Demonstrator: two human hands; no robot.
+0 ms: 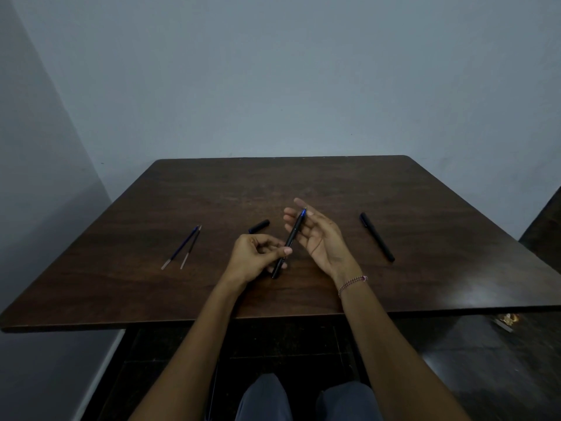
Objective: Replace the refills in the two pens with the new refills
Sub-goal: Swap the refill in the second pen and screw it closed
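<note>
Pinched near its lower end in my left hand (253, 256), the uncapped pen (290, 240) slants up across my right hand (318, 238), whose fingers lie spread and slack, gripping nothing. Its cap (259, 226) lies just beyond; two refills (182, 247) rest far left, the second pen (377, 237) right. No lettering is readable. The table (273, 183) has broad bare wood toward its far edge.

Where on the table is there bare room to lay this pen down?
Bare: the far table beyond the cap, and the patch between the refills and the left hand. Crowded: the centre, around both hands and the held pen.
</note>
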